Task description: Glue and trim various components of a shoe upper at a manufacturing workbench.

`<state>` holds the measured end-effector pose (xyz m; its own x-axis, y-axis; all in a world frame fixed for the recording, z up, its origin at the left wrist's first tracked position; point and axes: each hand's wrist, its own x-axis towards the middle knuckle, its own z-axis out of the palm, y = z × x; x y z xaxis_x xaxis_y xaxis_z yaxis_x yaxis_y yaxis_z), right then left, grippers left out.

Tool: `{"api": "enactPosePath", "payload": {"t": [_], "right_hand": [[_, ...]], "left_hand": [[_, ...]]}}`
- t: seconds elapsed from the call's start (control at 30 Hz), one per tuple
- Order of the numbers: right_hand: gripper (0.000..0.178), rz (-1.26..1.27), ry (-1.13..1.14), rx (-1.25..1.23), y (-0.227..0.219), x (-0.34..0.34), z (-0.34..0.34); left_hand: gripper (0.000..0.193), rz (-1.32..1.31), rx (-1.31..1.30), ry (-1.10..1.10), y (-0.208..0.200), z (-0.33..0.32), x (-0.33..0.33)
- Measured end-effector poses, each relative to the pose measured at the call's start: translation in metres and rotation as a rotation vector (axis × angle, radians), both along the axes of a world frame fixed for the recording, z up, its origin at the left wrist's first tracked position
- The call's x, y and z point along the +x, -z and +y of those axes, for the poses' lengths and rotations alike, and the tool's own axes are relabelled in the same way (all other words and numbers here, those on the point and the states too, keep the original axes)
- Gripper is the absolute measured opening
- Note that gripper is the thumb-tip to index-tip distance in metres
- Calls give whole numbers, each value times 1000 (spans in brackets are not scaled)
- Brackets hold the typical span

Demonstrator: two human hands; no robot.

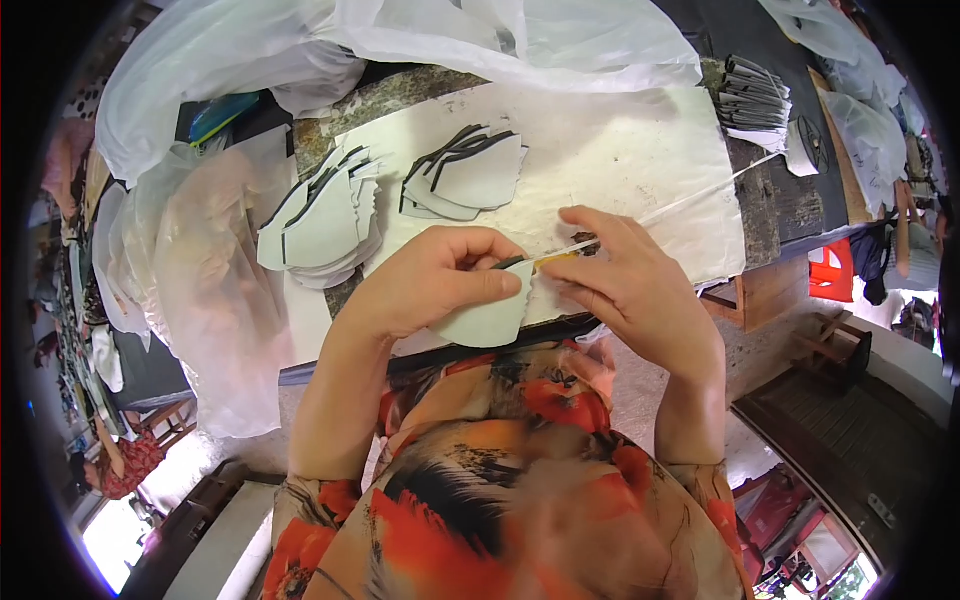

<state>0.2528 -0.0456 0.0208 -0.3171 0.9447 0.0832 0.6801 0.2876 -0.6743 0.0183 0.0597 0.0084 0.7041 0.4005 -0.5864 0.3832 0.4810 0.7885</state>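
My left hand (450, 280) is closed on a white, curved, flat cut piece (485, 318) with a dark upper edge, its thumb lying on top. The piece is held over the near edge of the table. Close beside it, my right hand (630, 280) pinches a narrow white strip (690, 203), which runs from the piece up to the right across the table. Something small and yellow (557, 262) shows under the right fingers; its kind is hidden. Two loose piles of similar pieces lie beyond my hands: a larger left pile (325, 225) and a middle pile (465, 175).
A white sheet (610, 130) covers the worktop under the pieces. A tied bundle of pieces (755, 100) stands at the far right. Clear plastic sheeting (230, 60) lies along the far side, and more plastic (225, 270) hangs over the left. A wooden bench (840, 450) stands at right.
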Motion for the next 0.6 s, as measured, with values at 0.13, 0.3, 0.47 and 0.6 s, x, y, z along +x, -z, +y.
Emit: {"api": "enactPosePath", "payload": {"t": [0.13,0.3,0.47,0.6], "right_hand": [[23,-178,156,-93,-3,-10,2],[20,-188,170,-170,0,-15,4],[17,-77,267,-39,6,-22,5],[19,-26,162,-209,2,-12,11]], "left_hand": [[27,-53,-59,-28,2,-1,0],[28,-84,-56,-75,5,-7,-1],[29,-137,-127,-131,5,-13,-2],[31,-161,-199,-163,4,-16,-5]]}}
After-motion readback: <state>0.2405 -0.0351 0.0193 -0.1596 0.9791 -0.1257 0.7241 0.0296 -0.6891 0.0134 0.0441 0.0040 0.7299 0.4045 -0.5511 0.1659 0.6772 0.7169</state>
